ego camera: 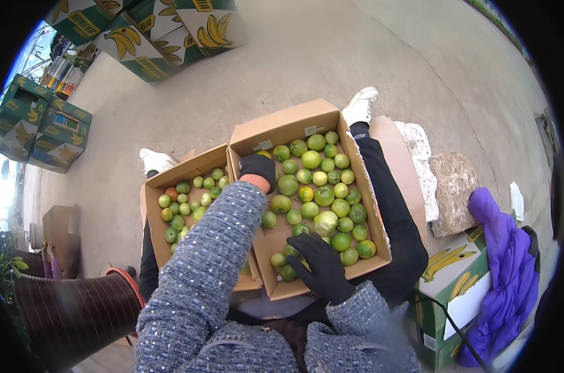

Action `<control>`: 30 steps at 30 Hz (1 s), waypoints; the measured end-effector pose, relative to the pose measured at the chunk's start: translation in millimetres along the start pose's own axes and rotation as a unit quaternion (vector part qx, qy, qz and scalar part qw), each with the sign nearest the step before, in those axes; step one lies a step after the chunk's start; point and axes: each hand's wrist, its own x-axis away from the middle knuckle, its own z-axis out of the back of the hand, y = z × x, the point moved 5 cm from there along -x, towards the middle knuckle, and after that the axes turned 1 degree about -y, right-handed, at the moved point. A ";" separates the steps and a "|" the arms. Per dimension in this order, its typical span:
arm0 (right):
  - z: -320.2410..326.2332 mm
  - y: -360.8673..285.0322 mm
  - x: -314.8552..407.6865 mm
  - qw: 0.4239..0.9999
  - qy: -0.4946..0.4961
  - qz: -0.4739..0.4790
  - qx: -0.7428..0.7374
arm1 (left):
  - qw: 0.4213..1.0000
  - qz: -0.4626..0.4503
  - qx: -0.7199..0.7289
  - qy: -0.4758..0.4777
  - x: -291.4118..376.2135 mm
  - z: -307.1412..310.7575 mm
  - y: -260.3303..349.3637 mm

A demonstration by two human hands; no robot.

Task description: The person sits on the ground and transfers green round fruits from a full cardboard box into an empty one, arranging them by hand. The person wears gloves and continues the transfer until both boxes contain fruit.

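Before me stand two cardboard boxes of mostly green tomatoes. In the right, larger box (286, 122), the tomatoes (324, 196) vary in size and a few are turning yellow. My left hand (257, 169), in a black glove, is over this box beside the wall between the two. Its fingers point down and are hidden, so its hold does not show. My right hand (320, 269), also gloved, hovers over or rests on the near tomatoes with its fingers apart. One small green tomato (290, 250) shows between thumb and forefinger. Smaller tomatoes (183, 197) fill the left box (155, 219), partly covered by my left sleeve.
Banana cartons (170, 37) are stacked at the far left, with more cartons (44, 126) below. A dark ribbed container (76, 317) lies at the lower left. On my right are rough blocks (454, 191) and a banana carton (449, 279) with a purple garment (503, 279).
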 end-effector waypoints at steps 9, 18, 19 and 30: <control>-3.8 3.4 0.7 1.000 0.013 0.013 0.011 | 0.991 -0.085 0.013 -0.102 -13.7 1.5 -31.6; -1.5 -1.9 2.5 1.000 0.012 0.012 0.018 | 0.979 -0.115 0.166 -0.040 -9.8 -7.2 -42.6; -1.4 -1.5 3.5 1.000 0.013 0.013 0.020 | 0.975 -0.119 0.182 -0.039 -10.0 -5.0 -41.9; -75.8 22.9 -158.4 0.858 -0.056 0.118 0.496 | 0.957 -0.194 0.214 -0.007 -6.2 2.6 -59.5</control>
